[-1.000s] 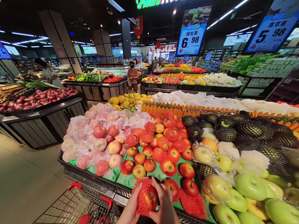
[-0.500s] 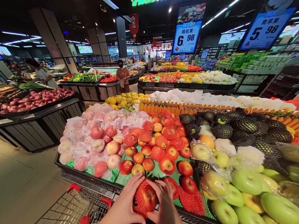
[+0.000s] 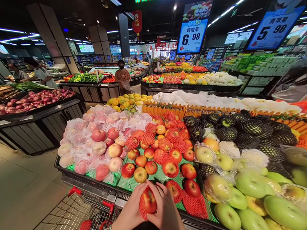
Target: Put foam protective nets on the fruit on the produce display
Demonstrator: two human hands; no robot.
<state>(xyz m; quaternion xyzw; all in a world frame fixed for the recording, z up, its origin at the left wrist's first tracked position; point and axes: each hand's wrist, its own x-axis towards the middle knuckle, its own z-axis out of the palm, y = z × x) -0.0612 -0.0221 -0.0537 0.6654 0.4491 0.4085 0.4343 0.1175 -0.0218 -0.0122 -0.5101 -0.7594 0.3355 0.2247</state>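
Both my hands are wrapped round one red apple (image 3: 150, 201) in a red foam net, above the near edge of the fruit stand. My left hand (image 3: 131, 207) cups its left side and my right hand (image 3: 165, 209) its right, with the fingertips of the two hands close together over the top. Just beyond lie loose red apples (image 3: 151, 167) on green matting (image 3: 133, 185), several of them in red nets. An empty-looking red foam net (image 3: 195, 205) rests right of my hands, below another red apple (image 3: 193, 188).
A wire shopping cart (image 3: 59, 212) with red fittings stands at lower left. Wrapped pink fruit (image 3: 86, 137) lies left of the apples; green apples (image 3: 252, 184) and dark netted fruit (image 3: 227, 133) lie to the right. A person (image 3: 122, 76) stands farther back; another person (image 3: 303, 80) is at the right.
My hands have closed more tightly round the netted apple, fingertips drawing together over it. A person has come into view at the right edge. The view has shifted slightly.
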